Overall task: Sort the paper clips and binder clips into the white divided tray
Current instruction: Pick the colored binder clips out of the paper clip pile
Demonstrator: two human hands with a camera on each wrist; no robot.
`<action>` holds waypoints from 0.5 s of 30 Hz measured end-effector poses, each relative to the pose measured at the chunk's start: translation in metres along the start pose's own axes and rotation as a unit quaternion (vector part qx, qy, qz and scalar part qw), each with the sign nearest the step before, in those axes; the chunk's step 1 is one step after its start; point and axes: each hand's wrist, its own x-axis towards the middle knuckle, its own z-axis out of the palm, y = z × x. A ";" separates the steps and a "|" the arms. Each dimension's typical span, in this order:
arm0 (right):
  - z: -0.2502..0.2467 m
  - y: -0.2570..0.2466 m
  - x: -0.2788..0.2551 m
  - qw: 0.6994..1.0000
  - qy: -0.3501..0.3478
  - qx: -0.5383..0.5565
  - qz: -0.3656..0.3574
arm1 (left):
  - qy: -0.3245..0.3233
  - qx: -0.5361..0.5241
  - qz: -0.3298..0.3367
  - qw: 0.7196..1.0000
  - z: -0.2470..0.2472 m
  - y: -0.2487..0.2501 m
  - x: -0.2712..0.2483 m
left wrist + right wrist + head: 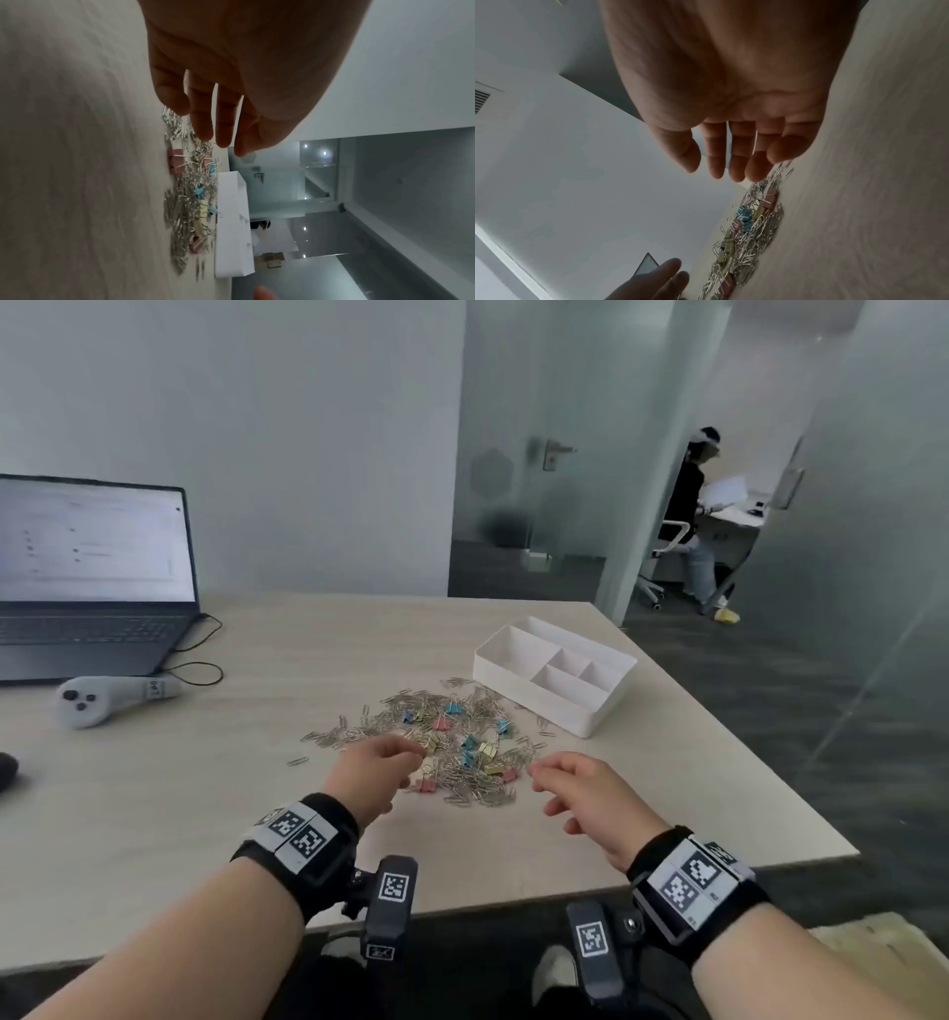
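A heap of silver paper clips (pixel 390 716) mixed with pink, blue and yellow binder clips (pixel 453 709) lies in the middle of the table. Beyond it to the right stands the white divided tray (pixel 534 701), its compartments bare. My left hand (pixel 377 765) hovers over the heap's near left edge with fingers loosely extended, holding nothing; its fingers (pixel 203 121) hang just above the clips (pixel 185 205). My right hand (pixel 575 785) hovers at the heap's near right edge, fingers (pixel 736 160) relaxed and bare above the clips (pixel 752 227). The tray (pixel 231 223) shows behind the heap.
An open laptop (pixel 92 577) with a black cable stands at the back left. A grey handheld controller (pixel 102 698) lies in front of it. The table's right edge (pixel 770 762) runs close past the tray. A seated person (pixel 698 521) is far off behind glass partitions.
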 end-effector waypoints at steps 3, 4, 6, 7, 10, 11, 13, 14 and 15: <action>0.003 0.002 0.025 0.999 0.000 -0.036 -0.018 | 0.005 0.030 0.004 1.000 0.007 -0.008 0.019; 0.004 0.003 0.034 0.999 -0.002 -0.044 -0.025 | -0.003 0.029 -0.001 1.000 0.010 -0.011 0.022; 0.005 0.003 0.055 0.996 -0.004 -0.077 -0.035 | -0.011 0.040 -0.003 0.999 0.015 -0.014 0.030; 0.005 0.004 0.066 0.995 -0.009 -0.094 -0.035 | -0.010 0.056 0.000 0.998 0.016 -0.016 0.034; 0.008 0.006 0.091 0.990 -0.046 -0.126 -0.037 | 0.005 0.129 0.024 0.991 0.017 -0.019 0.039; 0.009 0.007 0.097 0.989 -0.054 -0.135 -0.038 | 0.005 0.144 0.029 0.989 0.018 -0.021 0.042; 0.012 0.007 0.108 0.979 -0.064 -0.188 -0.046 | -0.006 0.142 0.031 0.989 0.017 -0.024 0.046; 0.013 0.007 0.111 0.973 -0.073 -0.214 -0.050 | -0.011 0.126 0.028 0.992 0.016 -0.026 0.047; 0.014 0.007 0.114 0.968 -0.084 -0.230 -0.053 | -0.013 0.107 0.024 0.994 0.015 -0.029 0.048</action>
